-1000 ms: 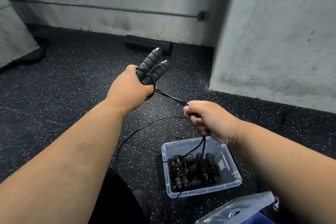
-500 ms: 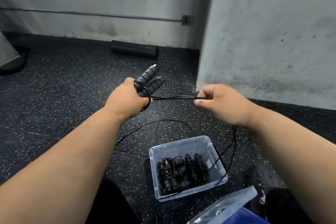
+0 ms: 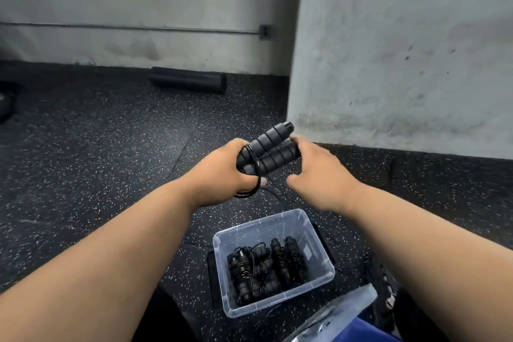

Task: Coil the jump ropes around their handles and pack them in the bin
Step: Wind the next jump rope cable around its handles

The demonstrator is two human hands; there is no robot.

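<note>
Nearby, foam roller [image 3: 188, 83] against wall [image 3: 138, 3]

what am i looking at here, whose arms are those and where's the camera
The camera sits on a person's head, looking forward and down, so the two bare arms are that person's own; no machine is involved. The left hand grips a pair of black foam handles with a few loops of thin rope round them. The right hand reaches toward the handles' far ends; whether it grips anything is unclear. Below, on the speckled floor, stands a clear plastic bin holding other coiled jump ropes.
</note>
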